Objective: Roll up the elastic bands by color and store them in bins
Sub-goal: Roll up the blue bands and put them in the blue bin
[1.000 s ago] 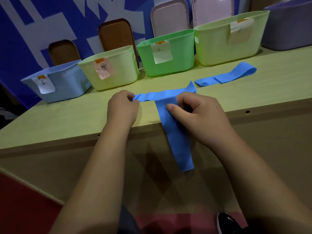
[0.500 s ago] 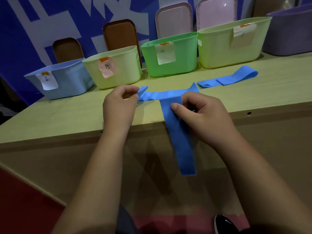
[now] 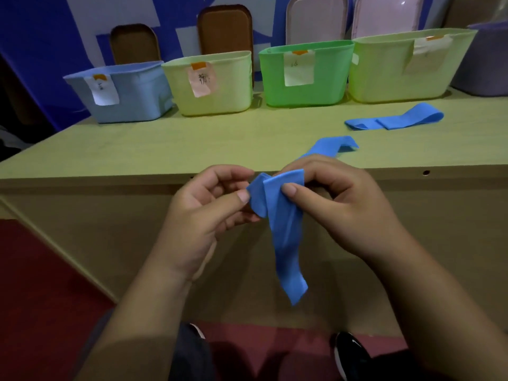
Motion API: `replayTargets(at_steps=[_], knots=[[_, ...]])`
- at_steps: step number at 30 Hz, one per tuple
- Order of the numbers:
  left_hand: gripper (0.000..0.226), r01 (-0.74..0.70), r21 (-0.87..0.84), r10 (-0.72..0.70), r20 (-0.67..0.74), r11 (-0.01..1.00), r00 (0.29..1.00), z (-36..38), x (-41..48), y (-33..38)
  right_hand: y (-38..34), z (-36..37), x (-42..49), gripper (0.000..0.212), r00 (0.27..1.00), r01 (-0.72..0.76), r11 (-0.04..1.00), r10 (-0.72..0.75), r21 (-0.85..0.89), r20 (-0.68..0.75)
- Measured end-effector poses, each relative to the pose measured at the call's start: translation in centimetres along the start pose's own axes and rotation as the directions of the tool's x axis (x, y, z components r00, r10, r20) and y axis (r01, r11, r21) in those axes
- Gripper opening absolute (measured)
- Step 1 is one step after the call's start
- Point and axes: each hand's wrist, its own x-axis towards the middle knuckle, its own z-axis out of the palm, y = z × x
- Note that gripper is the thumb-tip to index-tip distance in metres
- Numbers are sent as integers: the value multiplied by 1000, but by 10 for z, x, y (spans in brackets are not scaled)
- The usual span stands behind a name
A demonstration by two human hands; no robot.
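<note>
Hanging on the front wall of the green bin (image 3: 332, 78) was a pale paper label (image 3: 298, 68) held by a strip of orange tape; its faint handwriting was too small to read. Left of the green bin stood a pale yellow bin (image 3: 233, 89) with a pink note (image 3: 203, 80) bearing one dark handwritten character that I could not make out. Further left was a light blue bin (image 3: 143, 97) with a white note (image 3: 102, 89), also illegible. Right of the green bin sat a larger pale yellow-green bin (image 3: 384, 75) with a creased paper tag (image 3: 427, 55), then part of a purple bin (image 3: 488, 64). All were smooth plastic tubs with rounded corners, standing on a pale wood-grain table (image 3: 137, 149). Behind the green bin, rounded lids stood upright, two brown lids (image 3: 225, 28) and two pinkish lids (image 3: 316, 20).

In front of the green bin, past the table's near edge, both hands held a blue elastic band (image 3: 286, 237), a flat, matte, cloth-like strip. The left hand (image 3: 203, 215) pinched a folded-over end between thumb and curled fingers. The right hand (image 3: 338, 204) pinched the strip just beside it, thumb on its face. From that grip one length hung down, wrinkled and slightly twisted, while the other ran back onto the tabletop toward the green bin's right side. A second blue band (image 3: 395, 121) lay flat and doubled over in front and to the right of the green bin.
</note>
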Motion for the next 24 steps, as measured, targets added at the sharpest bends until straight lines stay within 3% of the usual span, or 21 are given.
replayTargets(at_steps=[6,13,19,21,24], knots=[[36,91,5,-89,254,996,963,-18,-33,5,-19,30,-32,9,989,-150,986,148,69,28],[30,182,-17,-175,191,983,966,-32,-51,1,-29,64,-51,13,927,-374,910,374,181,37],[23,357,-39,-356,32,933,934,-40,-50,-11,-17,79,-54,26,773,-619,722,629,310,79],[21,405,-41,-405,11,914,914,-44,-48,-18,-7,81,-55,39,733,-661,663,672,351,110],[21,465,-29,-465,0,885,885,-47,-44,-26,6,84,-60,39,715,-675,631,688,383,126]])
